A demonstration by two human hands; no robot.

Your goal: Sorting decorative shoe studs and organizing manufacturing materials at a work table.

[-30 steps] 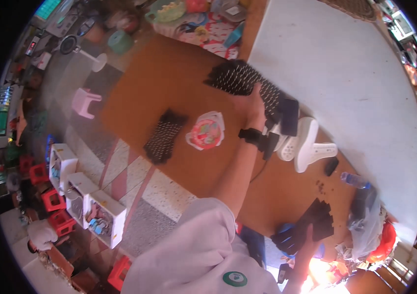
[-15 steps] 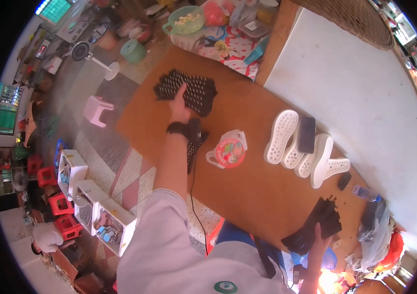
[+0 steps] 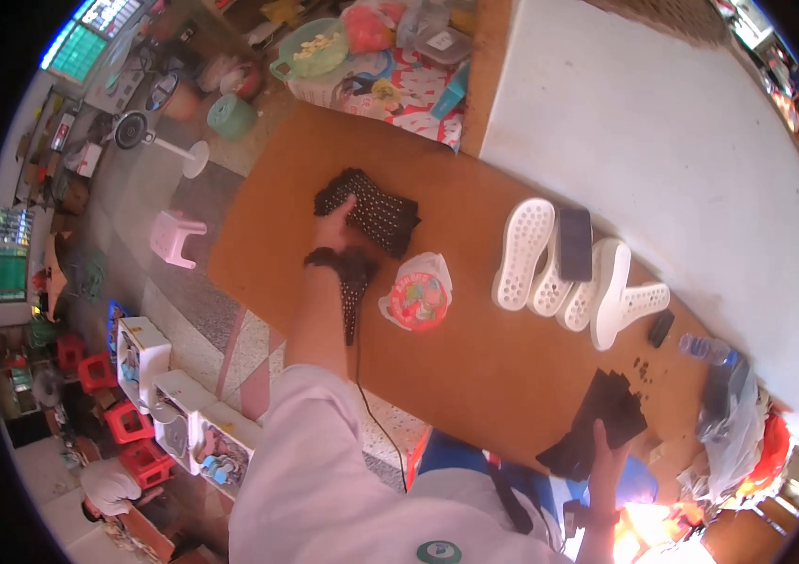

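Note:
My left hand [image 3: 335, 226] is closed on a stack of thin black pieces with rows of pale dots [image 3: 382, 218], held over the brown table. Another dotted black piece [image 3: 352, 303] hangs beside my left wrist, partly hidden by it. At the near right edge of the table, my right hand [image 3: 608, 456] grips a stack of plain black pieces [image 3: 597, 428], with the thumb on top. Small dark bits [image 3: 643, 370] lie just beyond that stack. Between the two stacks, nearer the left one, sits a white plastic bag with a red and green print [image 3: 420, 299].
Several white perforated shoe soles [image 3: 523, 256] line the table's [image 3: 456, 376] far right side, a dark phone [image 3: 575, 244] on them. A clear bottle [image 3: 705, 350] and plastic bags [image 3: 723, 442] lie at right. A white surface [image 3: 643, 141] adjoins. A cable [image 3: 376, 414] hangs below my left arm.
The dotted stack in my left hand has come nearer to me and closer to the printed bag. More of the small dark bits show beside the right stack. The whole view has shifted slightly.

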